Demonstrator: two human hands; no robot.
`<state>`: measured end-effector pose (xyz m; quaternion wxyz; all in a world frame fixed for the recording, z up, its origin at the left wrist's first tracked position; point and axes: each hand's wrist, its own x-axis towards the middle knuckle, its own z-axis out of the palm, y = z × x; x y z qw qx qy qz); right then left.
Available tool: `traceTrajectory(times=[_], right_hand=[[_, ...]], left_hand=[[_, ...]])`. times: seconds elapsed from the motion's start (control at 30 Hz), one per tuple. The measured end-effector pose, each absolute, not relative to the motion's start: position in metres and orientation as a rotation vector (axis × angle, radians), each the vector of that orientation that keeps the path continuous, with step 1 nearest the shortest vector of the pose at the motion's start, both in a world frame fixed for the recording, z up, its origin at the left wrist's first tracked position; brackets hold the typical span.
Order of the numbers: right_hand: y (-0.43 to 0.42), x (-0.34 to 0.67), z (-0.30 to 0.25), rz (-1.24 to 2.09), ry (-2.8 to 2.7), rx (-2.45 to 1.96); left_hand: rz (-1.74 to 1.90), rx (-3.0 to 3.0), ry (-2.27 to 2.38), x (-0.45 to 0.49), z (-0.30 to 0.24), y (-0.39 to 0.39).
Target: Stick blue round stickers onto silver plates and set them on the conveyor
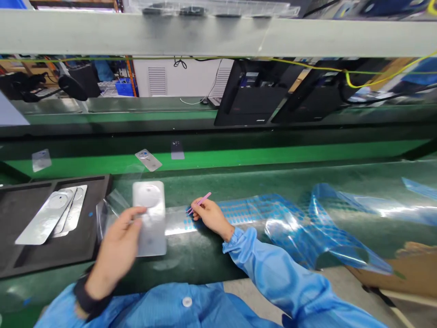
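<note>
At the green bench (191, 262), your left hand (118, 248) pinches a silver back plate (150, 214) just left of the blue sticker film (246, 212), where your right hand (210, 217) grips pink tweezers (202, 200); a slack thumb could drop the plate, a dragged tip could crease a sticker.

The left hand (118, 248) grips a pale rounded panel (150, 218) by its left edge, holding it above the green bench (205, 259). The right hand (210, 216) pinches pink tweezers (200, 202) with their tip down on a clear film strip (246, 212) printed with rows of blue dots, which trails off crumpled to the right. A black foam tray (20, 214) on the left carries stacked silvery panels (51, 214). Three more flat panels (148, 160) lie on the green belt beyond
</note>
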<state>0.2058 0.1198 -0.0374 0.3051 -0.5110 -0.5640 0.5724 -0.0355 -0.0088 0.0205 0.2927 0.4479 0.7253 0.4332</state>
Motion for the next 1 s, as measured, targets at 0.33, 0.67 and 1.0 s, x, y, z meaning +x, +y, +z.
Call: traceTrajectory(times=[0.33, 0.67, 1.0], right_hand=[[0.124, 0.200, -0.032, 1.629, -1.587, -1.418], [0.127, 0.201, -0.026, 1.659, -1.680, -1.458], [0.128, 0.204, -0.020, 1.786, -1.534, -1.431]], left_hand=[[0.606, 1.468, 1.827, 0.002, -0.025, 0.015], [0.557, 2.028, 1.838, -0.009, -0.022, 0.029], [0.560, 2.206, 1.715, -0.012, -0.050, 0.039]])
